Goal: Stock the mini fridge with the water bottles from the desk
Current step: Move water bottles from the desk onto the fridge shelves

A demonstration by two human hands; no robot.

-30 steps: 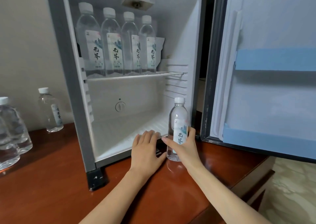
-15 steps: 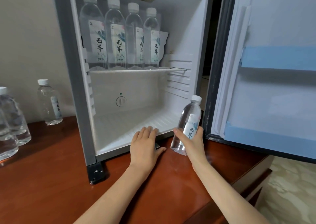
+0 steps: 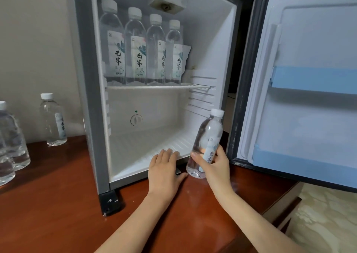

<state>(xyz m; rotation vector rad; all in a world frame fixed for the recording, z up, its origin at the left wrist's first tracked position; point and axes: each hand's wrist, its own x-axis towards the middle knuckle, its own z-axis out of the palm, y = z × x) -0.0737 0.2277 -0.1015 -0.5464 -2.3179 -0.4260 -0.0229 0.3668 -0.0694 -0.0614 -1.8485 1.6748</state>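
Clear water bottle [image 3: 208,137] is tilting low over the desk [image 3: 58,204] in the clamped fingers [image 3: 200,159] of the right hand [image 3: 217,167], just right of the flat, straight fingers [image 3: 166,154] of the left hand [image 3: 164,172] on the mini fridge [image 3: 87,98] sill [image 3: 131,175], so loading is likely calling next for a lift forward onto the lower floor [image 3: 139,144].

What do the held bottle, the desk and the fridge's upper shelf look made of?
Bottle: clear glossy plastic, see-through with a white cap. Desk: reddish-brown wood or veneer, lacquered, showing reflections. Shelf: seemingly white-coated wire; thin rods show at its right end.
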